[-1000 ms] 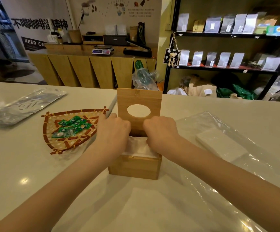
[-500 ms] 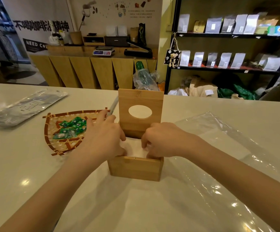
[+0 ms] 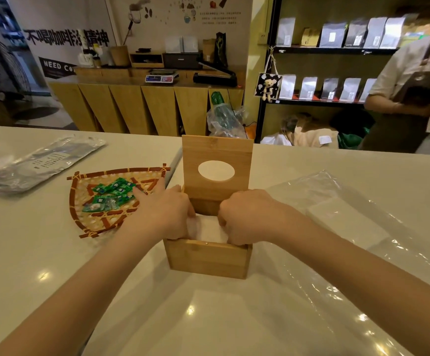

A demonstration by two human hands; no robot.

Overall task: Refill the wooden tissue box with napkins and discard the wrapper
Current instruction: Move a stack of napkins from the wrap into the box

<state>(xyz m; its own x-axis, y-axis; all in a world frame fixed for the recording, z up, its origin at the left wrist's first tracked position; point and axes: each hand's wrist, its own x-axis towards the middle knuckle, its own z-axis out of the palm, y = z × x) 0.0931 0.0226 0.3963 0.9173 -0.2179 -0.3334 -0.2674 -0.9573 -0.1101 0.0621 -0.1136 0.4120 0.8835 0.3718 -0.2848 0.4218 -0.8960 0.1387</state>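
The wooden tissue box [image 3: 207, 260] stands in the middle of the white counter, its lid [image 3: 216, 152] with an oval hole raised upright at the back. White napkins [image 3: 208, 229] fill the box. My left hand [image 3: 164, 214] presses on their left side, fingers curled over the stack. My right hand [image 3: 247, 218] pushes down on their right side, fingertips tucked inside the box. The clear plastic wrapper [image 3: 363, 240] lies spread out to the right, with a white stack of napkins [image 3: 342, 219] inside it.
A woven bamboo tray [image 3: 90, 222] of green wrapped candies sits left of the box. A silver foil pouch [image 3: 36, 163] lies at far left. Beyond the counter stand wooden cabinets, a black shelf of bags, and a person [image 3: 414, 80] at upper right.
Both hands have moved from the top of the napkins to their sides and sunk lower into the box. A person has come into view at the upper right.
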